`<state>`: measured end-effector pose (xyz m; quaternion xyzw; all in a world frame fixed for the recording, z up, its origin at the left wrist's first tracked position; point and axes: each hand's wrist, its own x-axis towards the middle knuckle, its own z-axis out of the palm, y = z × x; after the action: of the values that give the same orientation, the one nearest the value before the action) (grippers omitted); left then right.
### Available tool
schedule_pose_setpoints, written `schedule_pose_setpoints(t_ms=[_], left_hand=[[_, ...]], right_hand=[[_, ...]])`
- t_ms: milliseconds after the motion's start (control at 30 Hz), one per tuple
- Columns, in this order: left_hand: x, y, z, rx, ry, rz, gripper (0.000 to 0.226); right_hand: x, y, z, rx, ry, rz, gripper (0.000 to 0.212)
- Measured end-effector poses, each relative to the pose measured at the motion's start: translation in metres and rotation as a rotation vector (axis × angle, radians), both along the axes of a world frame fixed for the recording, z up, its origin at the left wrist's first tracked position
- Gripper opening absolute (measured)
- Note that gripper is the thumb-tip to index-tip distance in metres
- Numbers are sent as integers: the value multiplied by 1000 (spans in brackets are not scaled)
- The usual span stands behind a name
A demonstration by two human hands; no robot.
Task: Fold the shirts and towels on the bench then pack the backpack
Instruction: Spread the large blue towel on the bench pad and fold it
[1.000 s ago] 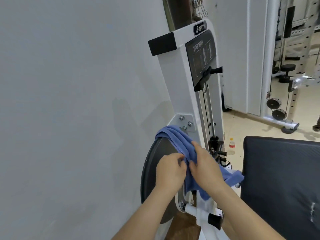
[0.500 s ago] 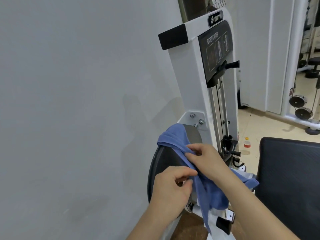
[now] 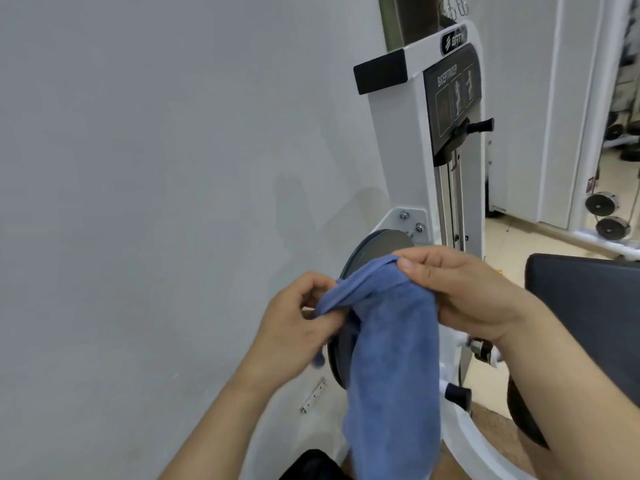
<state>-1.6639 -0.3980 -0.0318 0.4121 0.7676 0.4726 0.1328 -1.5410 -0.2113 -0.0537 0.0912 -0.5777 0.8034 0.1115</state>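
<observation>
Since a half-second ago we have pulled the blue towel [image 3: 391,358] clear of the grey disc [image 3: 377,242], where it lay draped. It now hangs free between our hands, its long body dropping below them to the bottom of view. Our left hand [image 3: 294,323] pinches a bunched edge of the cloth between thumb and curled fingers. Our right hand [image 3: 478,296], slightly higher, pinches the top fold between thumb and forefinger, with the other fingers curled behind the fabric. The disc sits just behind the hands, at the foot of a white machine tower [image 3: 398,161] that rises above them. A black bench pad [image 3: 588,306] lies right of the right hand, and a pale wall [image 3: 138,168] fills the view left of the left hand.
</observation>
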Motion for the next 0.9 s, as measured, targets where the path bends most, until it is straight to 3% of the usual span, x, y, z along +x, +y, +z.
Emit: schedule_pose_setpoints(t_ms=[67, 133, 233, 367, 500, 600, 667, 767, 833, 900], left_hand=[[0, -28, 13, -25, -177, -140, 8], [4, -55, 23, -34, -289, -216, 17], [16, -94, 29, 71, -322, -226, 25], [45, -142, 21, 190, -226, -187, 26], [84, -180, 11, 280, -435, -237, 27], [108, -201, 7, 353, -609, -311, 30], [120, -210, 3, 376, -714, -409, 26], [135, -214, 3, 301, -786, -633, 18], [144, -210, -2, 39, -577, -805, 30], [157, -204, -15, -292, -72, -831, 26]], right_hand=[[13, -7, 3, -11, -24, -72, 38], [31, -21, 9, 71, -64, -121, 38], [65, -50, 22, 430, -182, -217, 30], [114, -102, 27, 979, -339, -462, 9], [165, -159, 10, 1223, -591, -712, 21], [208, -178, -15, 1390, -821, -1053, 22], [244, -187, -34, 1231, -879, -1288, 21], [300, -200, -48, 446, -693, -1343, 22], [332, -206, -50, 115, -648, -1250, 26], [361, -208, -54, 84, -705, -1234, 26]])
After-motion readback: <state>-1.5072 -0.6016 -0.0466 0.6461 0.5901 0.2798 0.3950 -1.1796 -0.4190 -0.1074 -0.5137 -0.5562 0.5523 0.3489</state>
